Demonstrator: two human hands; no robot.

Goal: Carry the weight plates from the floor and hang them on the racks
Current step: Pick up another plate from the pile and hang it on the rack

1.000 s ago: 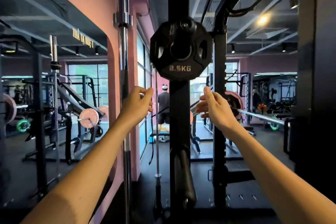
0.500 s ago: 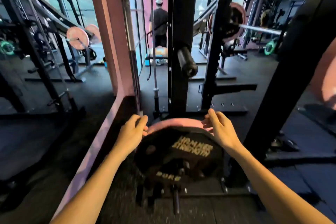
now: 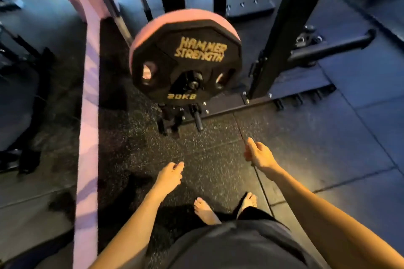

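Nearest the camera, the person's bare feet (image 3: 205, 212) stood on the speckled rubber floor (image 3: 135, 148), and both arms reached forward and down over it. The left hand (image 3: 169, 176) hung with its fingers loosely curled and held nothing; the right hand (image 3: 259, 156), a little further out, was likewise loosely curled and empty. No loose plate lay on the floor within view, so whether more remained to be carried could not be told. Beyond the hands, a black plate (image 3: 185, 61) marked HAMMER STRENGTH and 20KG hung on a low peg (image 3: 193, 83) of the rack (image 3: 282, 28), clear of the floor, so this part of the job looked done. It was many-sided with grip cut-outs, and a pink plate (image 3: 188, 18) sat directly behind it on the same peg.
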